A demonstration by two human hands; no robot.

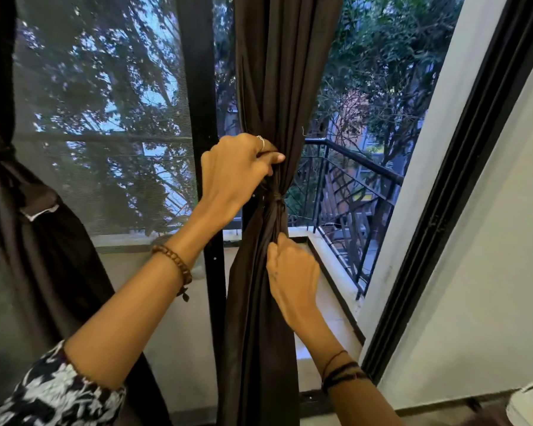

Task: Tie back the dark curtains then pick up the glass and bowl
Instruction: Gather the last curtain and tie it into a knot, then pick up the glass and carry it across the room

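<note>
Dusk trees and a balcony railing (351,179) fill the window behind my work. At the centre hangs the dark curtain (268,72), gathered into a narrow column with a knot (274,199) cinched at mid-height. My left hand (237,170) grips the bunched cloth just above the knot, fingers curled round it, wrist cocked and forearm rising from lower left. My right hand (293,272) pinches the fabric just below the knot, knuckles up, arm reaching from lower right. To finish well, I judge I should pull the two ends apart evenly so the knot seats tight without slipping. A second curtain (16,195) at far left looks already tied. Glass and bowl are not in view.
</note>
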